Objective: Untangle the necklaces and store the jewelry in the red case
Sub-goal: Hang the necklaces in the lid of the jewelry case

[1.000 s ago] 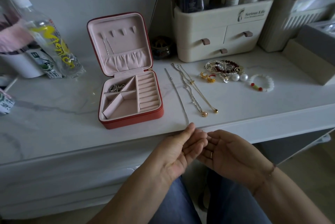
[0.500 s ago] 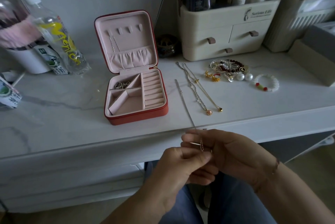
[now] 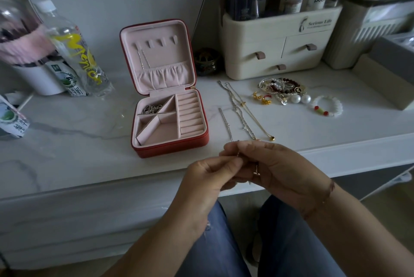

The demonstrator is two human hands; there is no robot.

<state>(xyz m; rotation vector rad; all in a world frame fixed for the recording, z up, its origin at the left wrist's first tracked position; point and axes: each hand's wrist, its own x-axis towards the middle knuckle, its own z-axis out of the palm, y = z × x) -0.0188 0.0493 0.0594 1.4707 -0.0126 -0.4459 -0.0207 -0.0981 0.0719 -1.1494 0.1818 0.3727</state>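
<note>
Care counts as left hand [image 3: 208,173] and right hand [image 3: 284,171] pinch the near end of a silver chain [image 3: 225,119] lying beside the open red case [image 3: 170,149]; a light, slow pull should avoid knots.

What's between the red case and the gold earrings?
Head view: three necklaces side by side on the marble top, two silver, one gold. The silver necklace nearest the red case is pinched by left hand and right hand.

Dim, flat, greyish light — shadows soft and faint. Fairly sharp around the right hand [image 3: 282,170]; smeared with motion blur far to its left, at the plastic bottle [image 3: 75,51]. Bowed by wide-angle distortion toward the edges.
</note>
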